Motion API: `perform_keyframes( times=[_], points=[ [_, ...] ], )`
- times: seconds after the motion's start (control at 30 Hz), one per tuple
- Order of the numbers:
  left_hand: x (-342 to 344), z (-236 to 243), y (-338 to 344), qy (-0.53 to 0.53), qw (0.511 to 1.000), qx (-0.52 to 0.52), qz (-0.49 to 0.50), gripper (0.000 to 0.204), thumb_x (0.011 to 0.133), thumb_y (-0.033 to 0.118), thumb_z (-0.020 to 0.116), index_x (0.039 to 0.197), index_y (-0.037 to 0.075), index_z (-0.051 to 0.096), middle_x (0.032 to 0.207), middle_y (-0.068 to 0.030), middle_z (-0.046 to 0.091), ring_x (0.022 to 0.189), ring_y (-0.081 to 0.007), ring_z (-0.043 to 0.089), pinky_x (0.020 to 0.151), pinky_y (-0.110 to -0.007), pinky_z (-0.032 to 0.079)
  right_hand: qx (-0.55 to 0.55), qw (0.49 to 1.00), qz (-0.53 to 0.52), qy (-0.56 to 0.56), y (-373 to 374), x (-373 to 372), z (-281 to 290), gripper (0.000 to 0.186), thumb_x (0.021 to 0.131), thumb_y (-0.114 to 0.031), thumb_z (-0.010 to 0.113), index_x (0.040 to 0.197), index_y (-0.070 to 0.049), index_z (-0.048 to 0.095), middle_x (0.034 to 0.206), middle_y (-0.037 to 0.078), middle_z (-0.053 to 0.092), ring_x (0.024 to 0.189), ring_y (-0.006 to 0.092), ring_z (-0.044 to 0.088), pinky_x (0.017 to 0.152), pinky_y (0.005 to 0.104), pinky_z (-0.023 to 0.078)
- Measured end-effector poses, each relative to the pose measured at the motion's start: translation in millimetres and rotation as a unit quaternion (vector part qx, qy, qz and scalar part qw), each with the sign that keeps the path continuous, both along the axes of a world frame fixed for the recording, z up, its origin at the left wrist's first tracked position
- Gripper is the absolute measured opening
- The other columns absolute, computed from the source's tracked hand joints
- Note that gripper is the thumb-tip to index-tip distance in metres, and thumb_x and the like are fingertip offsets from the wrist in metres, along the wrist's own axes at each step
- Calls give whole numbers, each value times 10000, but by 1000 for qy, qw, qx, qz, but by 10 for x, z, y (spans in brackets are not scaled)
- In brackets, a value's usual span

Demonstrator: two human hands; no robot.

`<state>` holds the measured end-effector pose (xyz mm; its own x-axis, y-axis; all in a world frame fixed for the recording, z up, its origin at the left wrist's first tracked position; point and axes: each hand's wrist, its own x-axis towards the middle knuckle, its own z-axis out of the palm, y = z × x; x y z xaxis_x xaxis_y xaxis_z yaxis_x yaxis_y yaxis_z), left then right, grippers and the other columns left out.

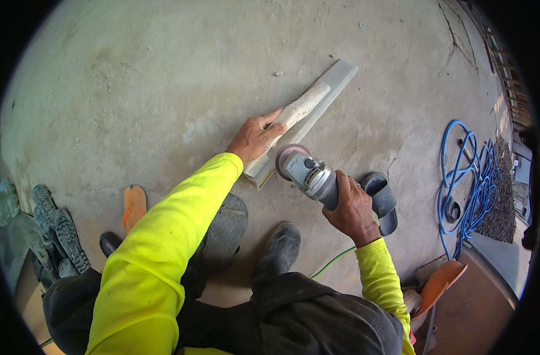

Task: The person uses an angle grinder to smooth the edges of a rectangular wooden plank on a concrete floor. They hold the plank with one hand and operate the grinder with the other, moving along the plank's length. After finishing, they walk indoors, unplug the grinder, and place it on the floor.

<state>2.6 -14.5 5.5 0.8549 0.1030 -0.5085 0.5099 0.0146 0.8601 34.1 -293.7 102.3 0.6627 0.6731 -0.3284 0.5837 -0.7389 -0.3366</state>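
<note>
A long, flat grey board (341,72) with a pale wooden handle (308,105) along its top lies slanted on the concrete floor, looking like a plasterer's float. My left hand (258,137) is closed around the lower part of that handle, thumb on top. My right hand (353,207) grips the body of a grey angle grinder (308,173). Its reddish-brown disc (283,155) is at the near right edge of the board, close to the lower end; whether it touches, I cannot tell. A green cord (334,261) runs below my right hand.
Dark slide sandals (379,192) sit right of the grinder. A coiled blue hose (466,177) lies farther right, above an orange hard hat (443,285). Left are an orange flip-flop (135,202) and patterned-soled footwear (66,234). My dark boot (282,245) stands below the board.
</note>
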Motion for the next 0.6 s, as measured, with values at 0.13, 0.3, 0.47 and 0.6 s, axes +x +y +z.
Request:
perform_keyframes(
  times=[0.13,0.3,0.47,0.6],
  points=[
    [17,-41,-6,-16,999,28,-2,697,967,416,633,1511,11,467,1383,-246,617,1262,-246,607,1081,-310,436,3,999,-37,-17,-41,138,8,732,669,-124,793,1324,-16,485,1044,190,649,931,386,688,793,467,566],
    [13,-66,10,-14,1000,25,-10,728,965,447,626,1506,-11,460,1397,-268,598,1288,-283,595,1096,-322,430,-22,997,62,32,-28,-64,62,750,661,-128,822,1323,-35,483,1043,182,647,921,385,694,822,456,574],
    [-2,-58,-19,-26,999,24,-8,707,977,434,617,1513,1,458,1387,-250,613,1279,-263,599,1089,-313,431,-10,999,-40,12,35,89,-20,713,684,-135,781,1325,-6,496,1081,212,655,977,409,682,831,467,560],
    [18,-58,-18,-27,998,49,-14,705,980,432,616,1514,1,456,1384,-244,618,1275,-253,600,1083,-309,435,-13,999,-27,19,20,132,-2,705,675,-135,783,1309,-14,500,1069,207,651,963,412,676,827,469,559]
  ],
)
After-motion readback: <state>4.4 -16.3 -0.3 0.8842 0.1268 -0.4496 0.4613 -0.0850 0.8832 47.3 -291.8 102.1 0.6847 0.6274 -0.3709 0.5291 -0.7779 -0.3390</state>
